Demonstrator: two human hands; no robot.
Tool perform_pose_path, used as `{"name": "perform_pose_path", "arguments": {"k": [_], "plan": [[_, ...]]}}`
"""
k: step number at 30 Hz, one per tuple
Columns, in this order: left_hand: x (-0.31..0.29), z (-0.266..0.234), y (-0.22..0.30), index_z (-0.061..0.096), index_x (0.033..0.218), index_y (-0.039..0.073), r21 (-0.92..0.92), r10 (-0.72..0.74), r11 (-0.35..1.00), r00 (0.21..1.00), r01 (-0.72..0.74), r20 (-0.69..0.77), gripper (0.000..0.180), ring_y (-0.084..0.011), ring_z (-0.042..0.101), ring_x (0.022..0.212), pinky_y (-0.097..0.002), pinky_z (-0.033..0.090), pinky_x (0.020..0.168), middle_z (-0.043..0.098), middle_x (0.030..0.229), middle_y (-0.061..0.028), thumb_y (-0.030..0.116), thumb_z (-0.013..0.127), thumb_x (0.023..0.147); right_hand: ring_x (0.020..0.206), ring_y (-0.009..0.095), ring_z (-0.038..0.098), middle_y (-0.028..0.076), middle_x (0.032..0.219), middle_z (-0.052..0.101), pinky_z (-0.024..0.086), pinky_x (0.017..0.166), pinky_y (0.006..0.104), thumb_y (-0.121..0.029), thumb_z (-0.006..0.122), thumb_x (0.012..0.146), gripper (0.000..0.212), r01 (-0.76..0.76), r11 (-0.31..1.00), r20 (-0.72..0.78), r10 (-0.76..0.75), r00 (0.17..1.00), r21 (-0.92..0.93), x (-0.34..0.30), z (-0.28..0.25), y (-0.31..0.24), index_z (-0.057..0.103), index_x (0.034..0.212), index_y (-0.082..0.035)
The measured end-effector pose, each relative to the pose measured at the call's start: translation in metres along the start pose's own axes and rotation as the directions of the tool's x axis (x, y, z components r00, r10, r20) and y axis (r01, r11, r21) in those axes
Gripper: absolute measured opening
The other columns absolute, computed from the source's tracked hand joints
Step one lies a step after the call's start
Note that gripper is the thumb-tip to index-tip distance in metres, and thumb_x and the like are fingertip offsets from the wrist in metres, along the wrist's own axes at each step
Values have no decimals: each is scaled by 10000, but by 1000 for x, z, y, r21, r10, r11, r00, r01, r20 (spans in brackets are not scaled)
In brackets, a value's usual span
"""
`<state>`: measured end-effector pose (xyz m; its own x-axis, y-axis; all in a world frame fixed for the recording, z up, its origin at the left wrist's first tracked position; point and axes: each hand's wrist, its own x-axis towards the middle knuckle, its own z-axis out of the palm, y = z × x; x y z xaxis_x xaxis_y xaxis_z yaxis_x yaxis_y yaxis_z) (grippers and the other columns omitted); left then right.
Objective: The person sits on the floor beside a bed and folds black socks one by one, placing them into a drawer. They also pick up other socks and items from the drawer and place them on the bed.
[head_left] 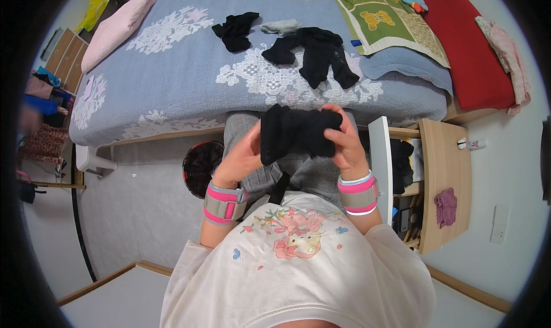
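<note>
Socks (298,132), black and bunched into one soft wad, sit pinched between the left hand (240,158) and right hand (344,141), above the lap by the bed's (172,70) near edge. More dark garments (318,52) lie near the bed's middle, a pink pillow (117,26) toward its far left corner.

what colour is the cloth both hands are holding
Black; the cloth is plain with no pattern, seen best in the head view between the left hand and right hand.

The black garment (298,134) is soft, matt knitted cloth. Beyond it, the bed (189,70) wears a matt blue quilted cover with a pale lace-like print. Right of the bed, the shelf unit (442,173) is smooth, light wood with a dull sheen.
</note>
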<state>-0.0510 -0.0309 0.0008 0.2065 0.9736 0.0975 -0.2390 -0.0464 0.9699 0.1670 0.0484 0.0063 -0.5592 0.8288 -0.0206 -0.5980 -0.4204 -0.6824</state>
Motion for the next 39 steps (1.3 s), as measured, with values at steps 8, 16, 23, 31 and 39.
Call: {"name": "perform_pose_path", "arguments": {"k": [8,16,23,31,39], "plan": [[11,39,-5,194,1445,37,14,88,996,996,-88,-22,711,-144,335,1284,-302,295,1054,330,1418,-58,8,595,859,973,303,565,145,1052,547,469,820,361,32,740,666,347,459,-3,292,-775,560,-889,13,27,31,533,932,-50],[17,32,2,313,1384,25,173,215,967,964,-187,-158,593,-166,410,1228,-298,347,1014,388,1338,-63,24,590,860,1116,370,487,187,1256,428,441,919,415,52,699,595,664,568,-53,502,-541,675,-821,-4,36,42,501,1218,-64],[22,35,-3,393,1314,7,301,230,941,946,-156,-227,519,-170,460,1160,-293,397,958,418,1257,-62,22,602,839,1081,352,513,176,1201,476,453,899,399,70,668,605,609,536,-82,476,-585,657,-840,-2,34,44,533,1185,-54],[32,49,-5,454,1243,-4,380,273,912,923,-158,-271,457,-150,515,1044,-261,443,870,495,1140,-60,14,629,821,910,308,598,124,1023,587,508,753,358,125,561,601,447,484,-83,414,-654,633,-871,1,28,35,651,1000,-57],[36,61,7,557,1077,-27,525,199,848,963,-77,-180,322,-115,539,909,-229,454,782,546,955,-37,61,675,791,683,226,618,134,767,614,477,597,274,129,500,688,235,470,343,164,-639,751,-813,-7,5,30,624,853,16]]}}
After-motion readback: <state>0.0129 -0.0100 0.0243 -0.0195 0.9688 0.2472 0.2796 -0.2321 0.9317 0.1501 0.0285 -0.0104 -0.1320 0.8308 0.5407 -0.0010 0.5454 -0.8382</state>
